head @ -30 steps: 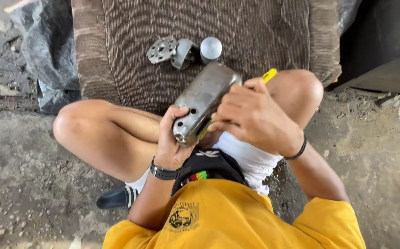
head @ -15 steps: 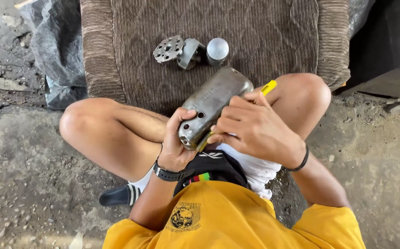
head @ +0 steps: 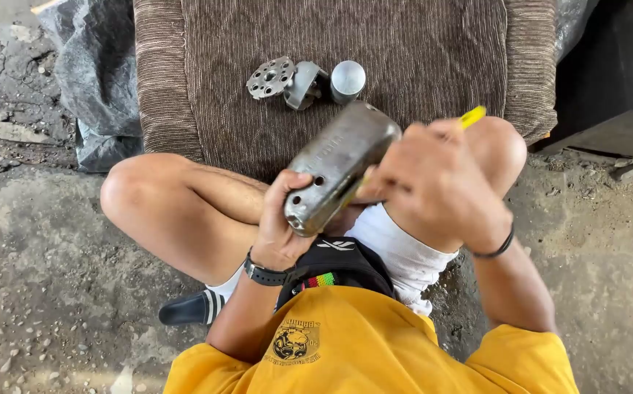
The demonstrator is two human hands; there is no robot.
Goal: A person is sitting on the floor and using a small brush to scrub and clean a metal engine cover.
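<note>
Left hand [head: 281, 222]: clamped on grey metal casing [head: 340, 166], frame centre.
Right hand [head: 439, 182]: gripping yellow-handled tool [head: 472, 116], at casing's 3 o'clock.
Cushion [head: 418, 51]: three loose metal parts [head: 305, 79], 12 o'clock.

Our left hand [head: 281, 226] is curled in a grip, thumb up, wrist bent back; just beside it, our right hand [head: 440, 182] is closed, knuckles upward, forearm angled in.

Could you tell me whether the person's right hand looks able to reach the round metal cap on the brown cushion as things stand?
Probably yes: the round metal cap stands in the open just beyond the right hand, nothing between. But that hand holds a yellow-handled tool against the metal housing, so it is occupied.
</note>
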